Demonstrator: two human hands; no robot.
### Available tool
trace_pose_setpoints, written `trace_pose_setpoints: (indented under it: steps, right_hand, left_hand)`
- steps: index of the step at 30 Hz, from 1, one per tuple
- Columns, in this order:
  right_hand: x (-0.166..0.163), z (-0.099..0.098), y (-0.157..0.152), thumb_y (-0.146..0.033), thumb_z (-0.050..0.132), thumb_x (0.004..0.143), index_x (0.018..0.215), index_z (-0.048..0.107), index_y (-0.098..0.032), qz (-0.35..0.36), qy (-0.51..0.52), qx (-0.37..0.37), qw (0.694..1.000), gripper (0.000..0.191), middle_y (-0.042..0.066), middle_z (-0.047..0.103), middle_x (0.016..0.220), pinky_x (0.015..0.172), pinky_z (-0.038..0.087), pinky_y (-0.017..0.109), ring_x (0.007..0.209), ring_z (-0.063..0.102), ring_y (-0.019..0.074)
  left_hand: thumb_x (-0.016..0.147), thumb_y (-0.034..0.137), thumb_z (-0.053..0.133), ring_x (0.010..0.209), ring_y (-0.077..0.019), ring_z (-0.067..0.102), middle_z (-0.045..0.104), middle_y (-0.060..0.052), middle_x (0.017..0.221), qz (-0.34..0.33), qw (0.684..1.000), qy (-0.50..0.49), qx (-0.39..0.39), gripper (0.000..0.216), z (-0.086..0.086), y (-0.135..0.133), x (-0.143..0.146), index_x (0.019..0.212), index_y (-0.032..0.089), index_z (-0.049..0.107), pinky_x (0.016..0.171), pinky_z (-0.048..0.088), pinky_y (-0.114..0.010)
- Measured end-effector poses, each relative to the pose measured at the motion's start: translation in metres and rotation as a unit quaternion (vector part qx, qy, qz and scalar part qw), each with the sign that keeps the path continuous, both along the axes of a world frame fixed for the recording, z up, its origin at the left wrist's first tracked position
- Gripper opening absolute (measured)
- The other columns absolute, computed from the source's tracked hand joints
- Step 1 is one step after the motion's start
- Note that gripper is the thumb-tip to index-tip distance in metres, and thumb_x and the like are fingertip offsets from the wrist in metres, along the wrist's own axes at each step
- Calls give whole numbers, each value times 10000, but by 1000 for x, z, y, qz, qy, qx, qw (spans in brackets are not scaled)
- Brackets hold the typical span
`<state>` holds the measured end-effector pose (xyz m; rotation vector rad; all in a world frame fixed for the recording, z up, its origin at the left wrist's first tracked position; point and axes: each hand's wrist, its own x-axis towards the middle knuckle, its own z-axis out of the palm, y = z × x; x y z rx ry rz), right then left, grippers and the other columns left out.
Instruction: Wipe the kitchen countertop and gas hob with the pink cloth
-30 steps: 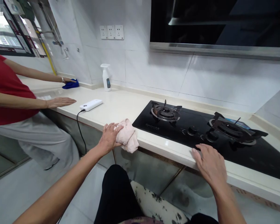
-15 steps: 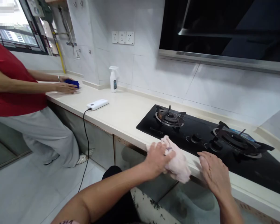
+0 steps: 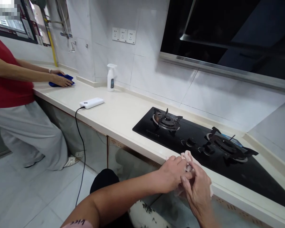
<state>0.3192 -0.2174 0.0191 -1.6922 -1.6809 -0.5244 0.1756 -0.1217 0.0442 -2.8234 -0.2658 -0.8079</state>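
A pale pink cloth [image 3: 187, 155] is bunched between my two hands at the counter's front edge, before the gas stove [image 3: 154, 134]. My left hand [image 3: 172, 174] is closed on it, fingers curled over the folds. Meeting it from the right, my right hand [image 3: 200, 186] has its fingers bent onto the same cloth, thumb close to the left fingers. Much of the cloth is hidden behind both hands.
A white power bank [image 3: 92, 103] with a black cable [image 3: 82, 139] lies on the counter [image 3: 118, 110]. Behind it stands a white spray bottle [image 3: 110, 79]. At the left, a person in red [image 3: 9, 79] presses a blue cloth [image 3: 54, 84] on the counter. A range hood [image 3: 228, 41] overhangs the stove.
My right hand has come left from the stove's front edge and taken hold of the cloth. My left hand and the cloth have shifted right. The other person's blue cloth is more spread out.
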Motion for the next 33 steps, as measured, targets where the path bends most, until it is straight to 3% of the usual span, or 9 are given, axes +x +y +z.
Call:
trace_pose_setpoints:
  steps: [4,7,10,13,17,21,25,29,33]
  right_hand:
    - [12,-14,-7,-732,512,948,1565,380,-197,20,-42,20,999,827,206,592,1439,1015,478,549,1273,584,392]
    - [11,-18,-7,-658,570,951,1569,358,-192,1,-90,2,996,803,220,561,1447,1036,456,558,1307,544,398]
    - [-3,-11,-1,-445,716,884,1510,449,-214,-48,-145,-37,988,719,219,532,1452,1071,414,564,1317,512,412]
    - [-26,9,10,-292,835,754,1427,553,-224,-99,-189,-83,974,733,214,559,1389,1044,407,544,1227,540,408]
    - [-60,36,30,-315,911,701,1377,612,-198,-120,-223,-159,954,749,212,623,1261,957,423,500,1109,572,389]
    - [-102,47,61,-385,908,739,1420,590,-174,-66,-228,-174,956,780,234,627,1271,976,414,531,1135,566,410]
    - [-137,47,94,-410,877,789,1464,549,-143,33,-199,-150,968,797,253,557,1446,1046,398,547,1244,529,428]
    - [-141,41,101,-362,875,796,1437,571,-175,78,-161,-114,977,733,208,561,1468,1090,388,536,1298,505,398]
    - [-116,28,80,-315,873,791,1392,606,-229,81,-144,-62,984,663,168,586,1433,1087,397,507,1291,507,365]
  left_hand:
    - [1041,332,598,1214,-279,598,654,-130,1349,-92,990,16,-105,413,13,12,-31,1448,269,576,996,467,-425]
    - [984,349,702,1288,-267,612,667,-113,1421,-129,964,-7,-231,631,31,30,-53,1562,250,469,1058,477,-387]
    - [983,371,686,1256,-254,654,692,-86,1414,-56,950,-85,-294,592,52,61,-79,1541,273,514,1079,478,-393]
    - [985,360,649,1251,-266,652,712,-81,1375,77,949,-143,-271,469,65,97,-102,1444,271,616,1110,452,-439]
    - [965,379,653,1291,-302,609,698,-93,1362,204,940,-101,-253,419,54,126,-115,1368,264,671,1111,432,-491]
    - [962,527,652,1417,-337,506,626,-142,1469,217,943,-63,-243,499,39,130,-113,1367,237,681,1159,371,-548]
    - [1012,547,550,1422,-311,511,640,-110,1471,221,930,-69,-287,472,40,134,-115,1354,255,695,1181,363,-536]
    - [1056,514,427,1366,-270,575,689,-47,1424,216,919,-100,-313,439,44,140,-118,1312,302,714,1182,392,-493]
    - [1012,563,513,1422,-324,527,648,-93,1474,241,931,-67,-266,464,41,139,-116,1297,270,734,1183,386,-535]
